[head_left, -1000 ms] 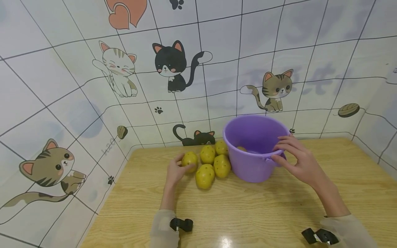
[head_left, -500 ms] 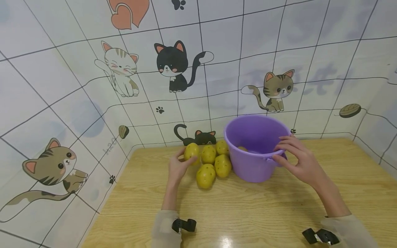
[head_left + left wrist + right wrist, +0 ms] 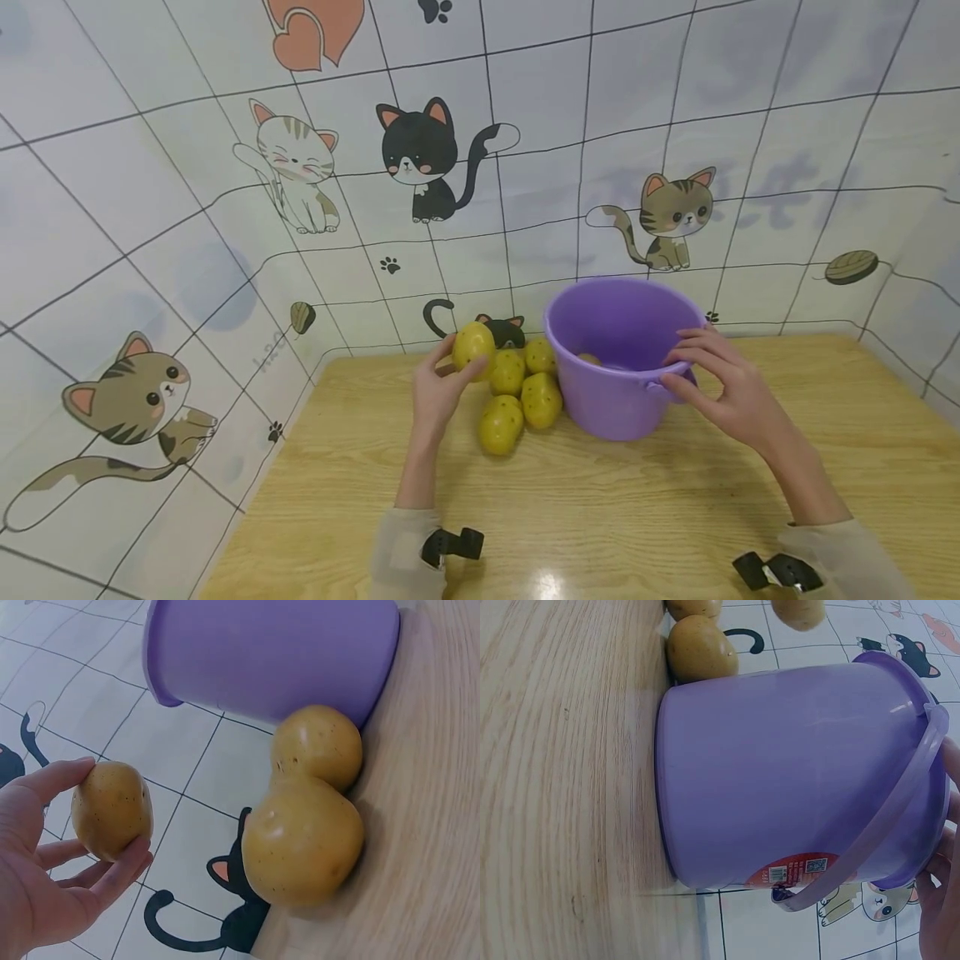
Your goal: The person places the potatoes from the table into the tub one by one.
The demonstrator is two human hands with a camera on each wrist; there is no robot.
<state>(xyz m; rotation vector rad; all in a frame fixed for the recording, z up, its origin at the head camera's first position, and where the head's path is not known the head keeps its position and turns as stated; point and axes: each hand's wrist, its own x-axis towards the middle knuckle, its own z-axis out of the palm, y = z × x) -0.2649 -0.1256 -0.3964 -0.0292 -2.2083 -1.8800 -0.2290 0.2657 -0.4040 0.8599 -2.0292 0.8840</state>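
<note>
My left hand (image 3: 435, 396) holds a potato (image 3: 474, 343) between thumb and fingers, raised off the table; the left wrist view shows the held potato (image 3: 112, 810) apart from the others. Several more potatoes (image 3: 542, 400) lie close together on the table, left of a purple bucket (image 3: 611, 408). Inside the bucket, part of another potato (image 3: 588, 359) shows. On the bucket's right side, my right hand (image 3: 726, 387) grips the rim, with fingers over it and the thumb outside. The right wrist view shows the bucket upright, its handle (image 3: 885, 817) hanging down.
Beneath everything is a light wood-grain table (image 3: 585, 517). A white tile-patterned wall covering (image 3: 525, 192) with cartoon cats rises close behind the bucket and potatoes, and also along the left side. A red label (image 3: 795, 868) is on the bucket's outside.
My left hand has lifted the potato off the table, upward and slightly right. My right hand stays on the rim, and the bucket and other potatoes keep their places.
</note>
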